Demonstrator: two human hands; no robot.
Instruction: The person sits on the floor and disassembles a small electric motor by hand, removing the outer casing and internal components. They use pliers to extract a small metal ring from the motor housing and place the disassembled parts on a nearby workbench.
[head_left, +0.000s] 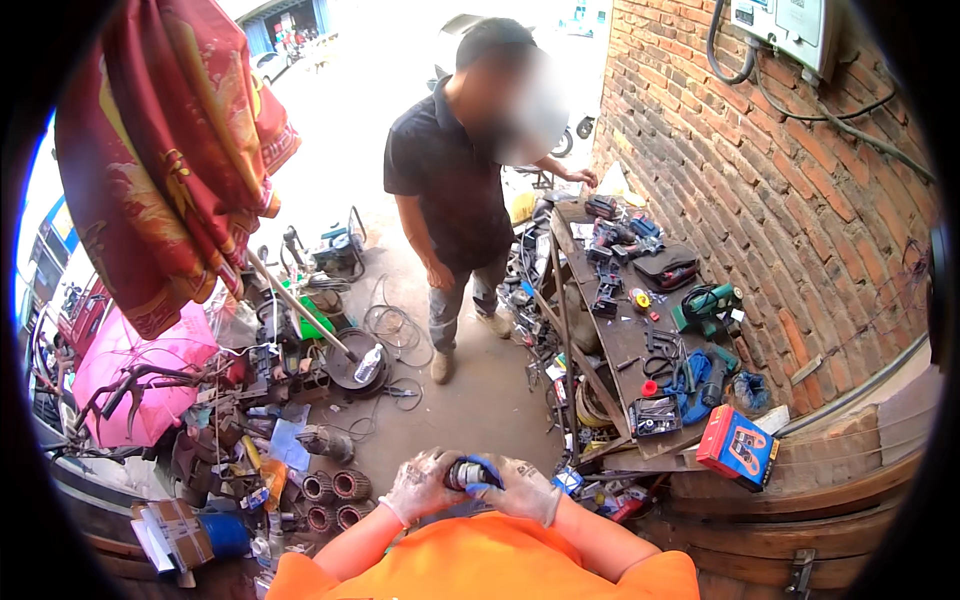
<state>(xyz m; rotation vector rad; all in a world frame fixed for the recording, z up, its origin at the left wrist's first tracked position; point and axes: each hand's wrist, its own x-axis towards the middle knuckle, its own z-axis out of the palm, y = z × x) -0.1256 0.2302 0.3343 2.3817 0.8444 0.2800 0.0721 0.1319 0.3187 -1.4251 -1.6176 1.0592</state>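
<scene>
Close in front of my orange top, my left hand (pixel 420 486) and my right hand (pixel 525 491) come together, both in whitish, smudged work gloves. Between them is a small round part (pixel 467 474), dark with silvery metal on it. My left fingers wrap its left side, and my right fingers curl over it from the right. A patch of blue shows along the right hand's fingers; whether it belongs to the glove or the part, I cannot tell. The gloves hide most of the part, so its kind is unclear.
A person (pixel 450 170) in dark clothes stands ahead beside a workbench (pixel 625 345) loaded with tools. A red-and-blue box (pixel 738 448) sits at its near end. Motor stators (pixel 350 486), a pink umbrella (pixel 150 360) and scrap crowd the left; cables (pixel 395 335) lie on the floor.
</scene>
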